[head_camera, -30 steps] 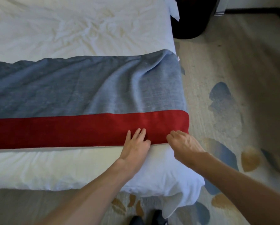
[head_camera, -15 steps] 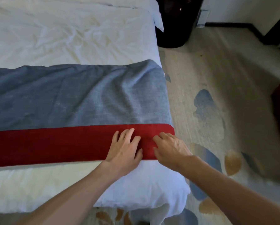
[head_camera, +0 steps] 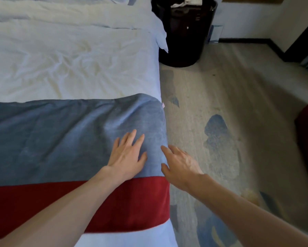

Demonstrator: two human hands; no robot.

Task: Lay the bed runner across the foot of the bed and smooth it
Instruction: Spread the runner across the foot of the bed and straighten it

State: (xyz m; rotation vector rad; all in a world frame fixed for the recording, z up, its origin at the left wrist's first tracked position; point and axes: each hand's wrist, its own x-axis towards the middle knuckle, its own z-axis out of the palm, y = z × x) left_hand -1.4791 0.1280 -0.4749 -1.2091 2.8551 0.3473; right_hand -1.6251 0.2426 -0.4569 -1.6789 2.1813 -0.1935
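The bed runner [head_camera: 51,139] lies across the white bed [head_camera: 69,59], under both arms. Half a second ago both hands sat on its red band [head_camera: 42,202]. Now they have slid up to the blue part. The left hand [head_camera: 127,154] lies flat on the blue, fingers spread wide. A soft bump in the cloth sits just past those fingers. The right hand [head_camera: 180,166] is beside it at the runner's side edge, fingers straight and loose, holding nothing. Right of that hand is patterned carpet [head_camera: 238,104]. Far past both hands stands a dark round cabinet [head_camera: 181,32].
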